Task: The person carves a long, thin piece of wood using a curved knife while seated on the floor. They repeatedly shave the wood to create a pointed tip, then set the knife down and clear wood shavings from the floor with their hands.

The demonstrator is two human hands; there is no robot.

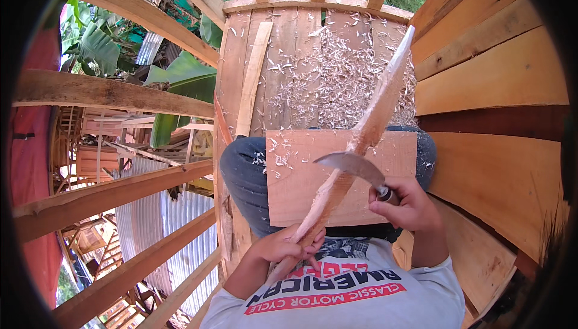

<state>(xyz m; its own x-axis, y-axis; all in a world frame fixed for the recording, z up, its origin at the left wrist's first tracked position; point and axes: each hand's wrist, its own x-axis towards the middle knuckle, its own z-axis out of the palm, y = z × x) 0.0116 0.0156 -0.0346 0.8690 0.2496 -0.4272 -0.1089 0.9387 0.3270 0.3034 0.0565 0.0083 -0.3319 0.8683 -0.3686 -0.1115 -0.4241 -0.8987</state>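
Head view, left hand (288,247) curled round stick (331,193), right hand (413,207) gripping 1 knife (359,167)

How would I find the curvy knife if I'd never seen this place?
Start at the flat wooden board over the blue jeans. A long, pointed piece of wood slants across it, and the curvy knife crosses that wood. Its dark handle is in the right hand, and its hooked grey metal blade sets it apart from the wooden things around it.
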